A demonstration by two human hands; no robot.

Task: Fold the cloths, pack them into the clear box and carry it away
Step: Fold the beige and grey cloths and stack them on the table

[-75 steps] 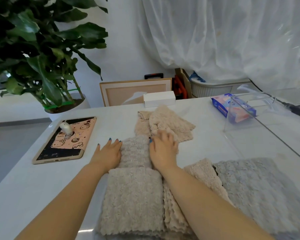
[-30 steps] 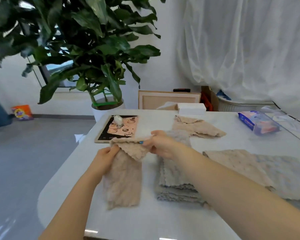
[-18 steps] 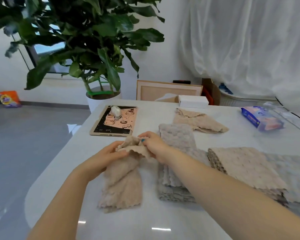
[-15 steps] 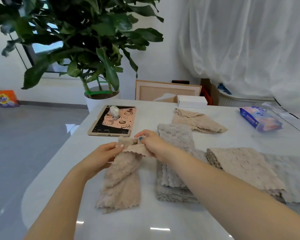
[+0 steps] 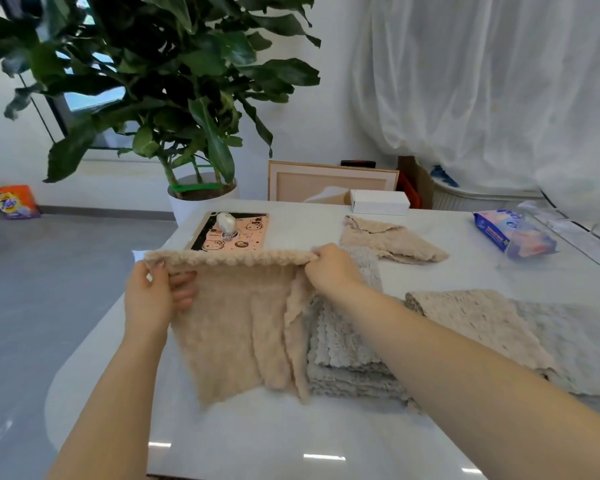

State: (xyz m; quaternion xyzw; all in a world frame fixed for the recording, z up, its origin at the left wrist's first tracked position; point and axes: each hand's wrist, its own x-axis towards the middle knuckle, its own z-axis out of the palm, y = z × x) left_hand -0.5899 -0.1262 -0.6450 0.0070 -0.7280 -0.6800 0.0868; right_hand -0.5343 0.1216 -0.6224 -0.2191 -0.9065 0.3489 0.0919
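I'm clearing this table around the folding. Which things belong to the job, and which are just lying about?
Job: held beige cloth, grey stack, far beige cloth, spread cloths at right.
Lying about: tablet, white box, wipes pack, plant.

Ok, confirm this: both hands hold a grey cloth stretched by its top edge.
Wrong colour: the head view shows the cloth is beige, not grey. The left hand and right hand do hold it stretched by its top edge.
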